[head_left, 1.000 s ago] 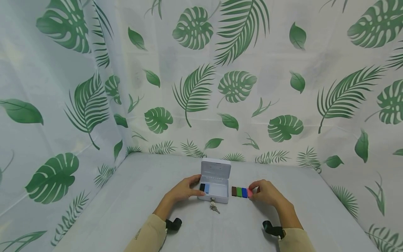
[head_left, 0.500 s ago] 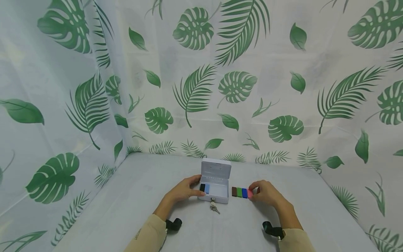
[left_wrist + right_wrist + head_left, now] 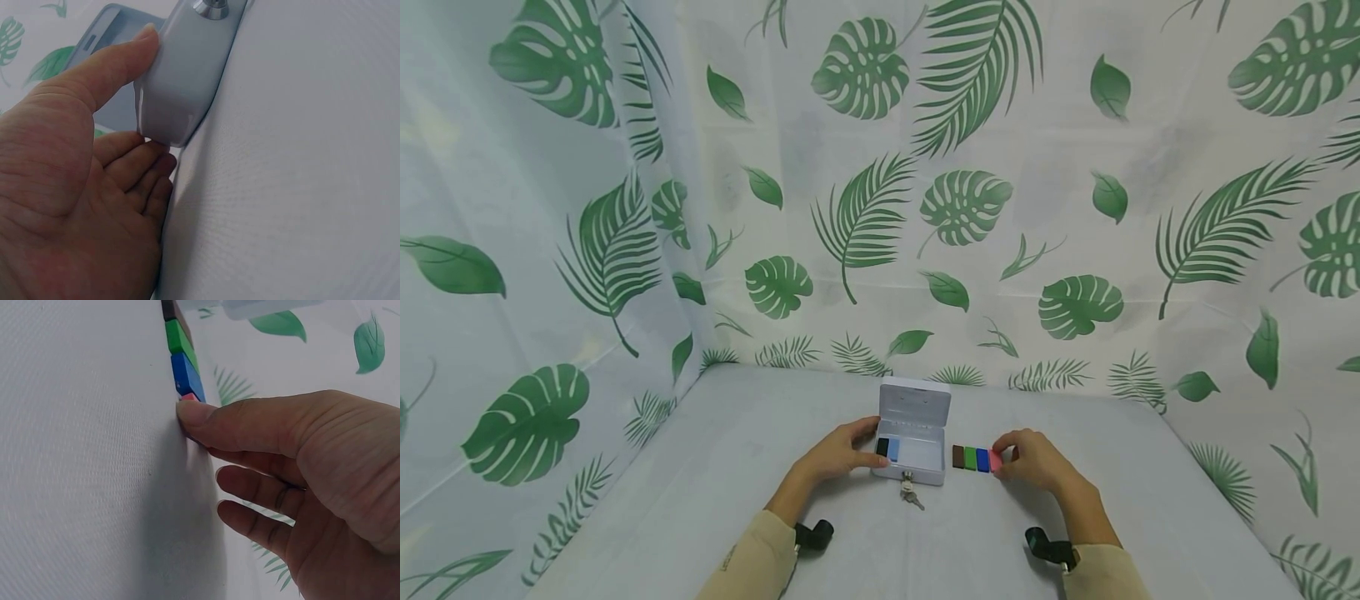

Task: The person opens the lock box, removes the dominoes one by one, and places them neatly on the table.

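Only head view shows light-blue block (image 3: 893, 450) in box (image 3: 929, 477). Left hand (image 3: 835, 452) half-spread, grips box at 3 o'clock; right hand (image 3: 1037, 460) pinches pink block (image 3: 995, 460), fingertips' 9 o'clock.

White backdrop sheet (image 3: 1052, 192) behind the work, wrapping left and right. Green print: split monstera leaves (image 3: 966, 207), palm fronds (image 3: 868, 215), small single leaves (image 3: 1108, 196). Faint horizontal crease low on the back panel. Material maybe cloth or plastic, can't tell. White table covering (image 3: 925, 542), finely textured, meets the backdrop sheet at the far edge.
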The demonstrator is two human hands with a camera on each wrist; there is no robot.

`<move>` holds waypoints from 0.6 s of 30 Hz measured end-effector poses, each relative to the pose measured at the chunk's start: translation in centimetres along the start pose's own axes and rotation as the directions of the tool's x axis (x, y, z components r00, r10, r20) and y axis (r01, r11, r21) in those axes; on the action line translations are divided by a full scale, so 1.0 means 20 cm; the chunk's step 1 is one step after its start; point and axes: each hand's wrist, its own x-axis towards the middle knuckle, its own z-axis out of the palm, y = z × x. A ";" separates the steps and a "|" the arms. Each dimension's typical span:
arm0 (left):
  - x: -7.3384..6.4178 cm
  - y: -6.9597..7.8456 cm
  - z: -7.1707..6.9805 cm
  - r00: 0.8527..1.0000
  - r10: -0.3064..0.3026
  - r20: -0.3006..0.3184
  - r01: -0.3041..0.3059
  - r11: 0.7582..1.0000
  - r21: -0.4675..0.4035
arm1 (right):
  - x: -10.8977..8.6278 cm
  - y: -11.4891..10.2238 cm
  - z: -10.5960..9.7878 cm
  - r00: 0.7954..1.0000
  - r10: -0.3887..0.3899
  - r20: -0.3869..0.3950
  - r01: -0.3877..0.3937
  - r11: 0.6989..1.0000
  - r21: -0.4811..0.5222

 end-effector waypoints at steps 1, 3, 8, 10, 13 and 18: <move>0.00 0.00 0.00 1.000 0.001 0.001 -0.001 1.000 -0.002 | 0.00 0.00 0.00 1.000 -0.003 -0.001 0.003 1.000 -0.002; 0.00 0.00 0.00 1.000 0.001 0.001 -0.001 1.000 -0.009 | 0.00 0.00 0.00 1.000 -0.009 -0.001 0.009 1.000 -0.005; 0.00 0.00 0.00 1.000 -0.002 -0.001 0.002 1.000 -0.003 | 0.00 0.00 0.00 1.000 -0.016 0.003 0.016 1.000 -0.008; 0.00 0.00 0.00 1.000 -0.004 -0.003 0.004 1.000 0.003 | 0.00 0.00 0.00 1.000 -0.015 0.003 0.015 1.000 -0.008; 0.00 0.00 0.01 1.000 -0.007 -0.005 0.007 1.000 0.010 | -0.01 -0.01 0.00 1.000 -0.019 0.004 0.019 1.000 -0.011; 0.00 0.00 0.01 1.000 -0.006 -0.008 0.007 1.000 0.010 | -0.01 -0.01 0.00 1.000 -0.018 -0.002 0.018 1.000 -0.008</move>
